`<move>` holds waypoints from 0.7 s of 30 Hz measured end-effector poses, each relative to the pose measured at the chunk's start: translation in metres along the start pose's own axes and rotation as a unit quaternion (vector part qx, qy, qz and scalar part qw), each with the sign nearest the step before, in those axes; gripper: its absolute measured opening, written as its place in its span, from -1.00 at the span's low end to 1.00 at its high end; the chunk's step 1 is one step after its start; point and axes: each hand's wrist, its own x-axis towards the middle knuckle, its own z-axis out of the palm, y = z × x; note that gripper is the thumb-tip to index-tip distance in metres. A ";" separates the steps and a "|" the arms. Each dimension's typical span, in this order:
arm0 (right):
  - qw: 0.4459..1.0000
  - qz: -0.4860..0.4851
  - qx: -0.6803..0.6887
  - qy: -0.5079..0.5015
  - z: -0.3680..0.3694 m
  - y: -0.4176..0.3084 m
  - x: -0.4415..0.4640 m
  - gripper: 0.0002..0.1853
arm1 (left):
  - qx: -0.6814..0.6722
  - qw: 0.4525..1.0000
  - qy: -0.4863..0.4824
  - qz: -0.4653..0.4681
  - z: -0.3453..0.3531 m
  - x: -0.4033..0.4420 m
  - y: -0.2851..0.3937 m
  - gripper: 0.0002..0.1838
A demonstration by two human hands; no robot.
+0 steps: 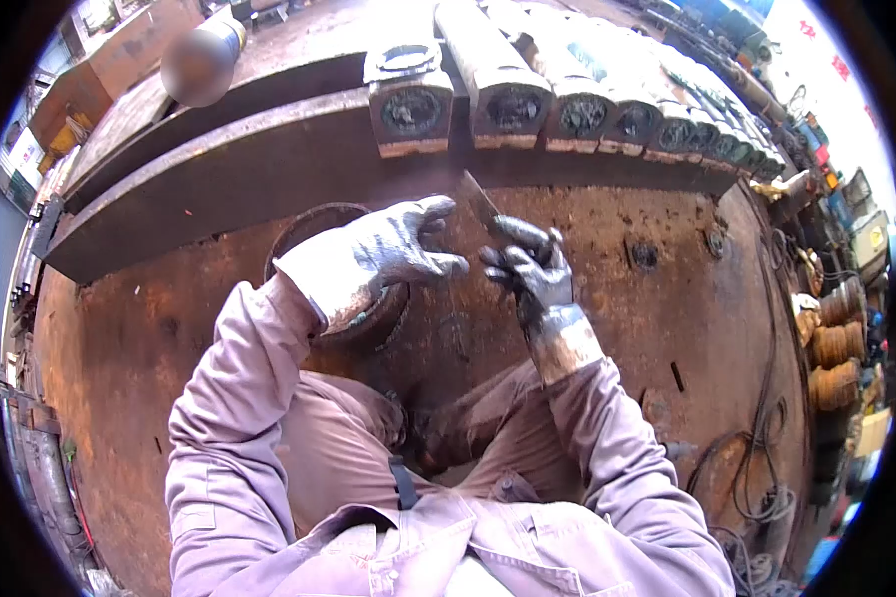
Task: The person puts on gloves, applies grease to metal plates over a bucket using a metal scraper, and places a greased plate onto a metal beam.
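Note:
My right hand (pixel 540 271), in a dark-stained grey glove, is closed around a thin flat scraper (pixel 479 199). Its blade points up and away from me, toward the row of metal parts. My left hand (pixel 393 244), in a white and grey glove, is held a little to the left with the fingers apart and nothing in them. Under the left hand and wrist is a round bucket (pixel 400 316), mostly hidden, with dark greenish matter inside. Ahead of both hands, a square-ended metal part (pixel 411 107) shows a round opening filled with something dark.
A long steel beam (pixel 229 159) crosses in front of me, carrying a row of similar tubular parts (pixel 516 104) toward the right. Cables (pixel 757 448) lie on the rusty floor (pixel 139 348) at right. Orange coils (pixel 834 343) stand beyond. Another person's head (pixel 199 65) is at upper left.

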 end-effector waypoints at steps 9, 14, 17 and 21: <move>0.973 -0.014 0.085 -0.212 0.104 -0.011 0.020 -0.37 | -0.158 0.981 0.096 -0.055 0.022 -0.023 0.026 -0.29; 0.930 -0.069 0.009 -0.362 0.131 -0.020 0.045 -0.40 | -0.057 0.947 0.315 0.034 -0.015 -0.057 -0.003 -0.62; 0.975 0.071 0.002 -0.212 0.112 -0.002 0.096 -0.66 | -0.100 0.924 0.368 0.024 -0.044 -0.068 -0.025 -0.77; 0.887 0.059 -0.458 0.016 -0.055 0.206 0.236 -0.35 | -0.464 0.834 0.296 -0.021 -0.076 -0.079 -0.056 -0.86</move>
